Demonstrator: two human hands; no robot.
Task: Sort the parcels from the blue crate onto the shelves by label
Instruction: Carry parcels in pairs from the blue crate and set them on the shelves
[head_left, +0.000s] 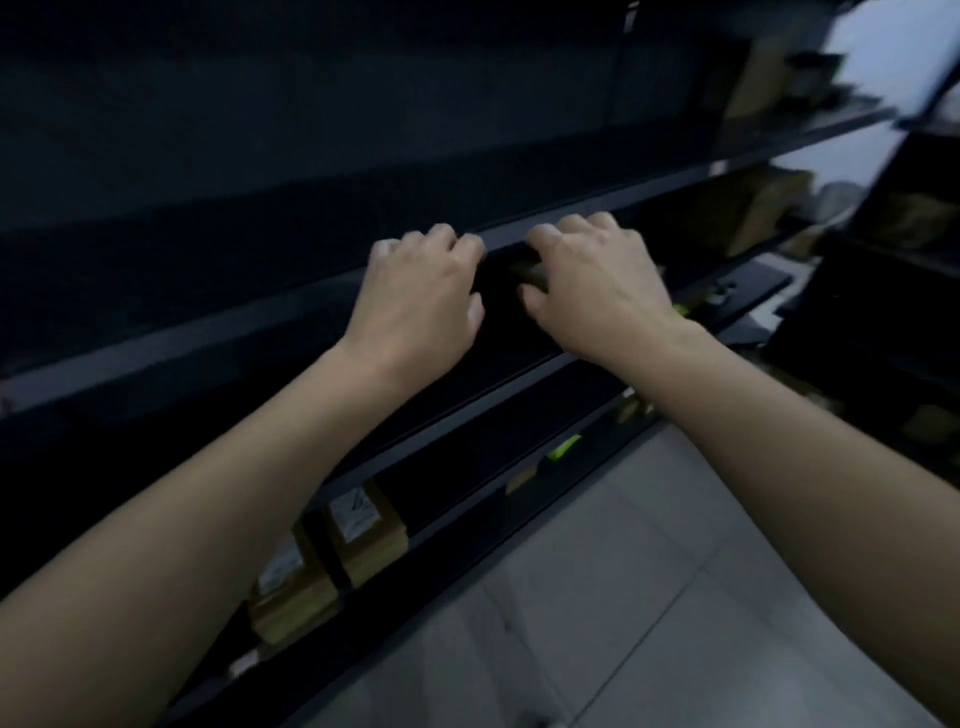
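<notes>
While left hand (421, 296) and right hand (592, 291) curl on shelf (208, 338) (grasp unclear), labels (352, 509) blur.

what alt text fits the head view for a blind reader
A left hand and a right hand reach with curled fingers to the front edge of a dark metal shelf; whether they hold anything is too dark to tell. Brown cardboard parcels with white labels sit on a lower shelf above a grey tiled floor.

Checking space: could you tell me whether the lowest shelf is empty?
Not empty: two brown boxes with white labels sit on the shelf.
</notes>
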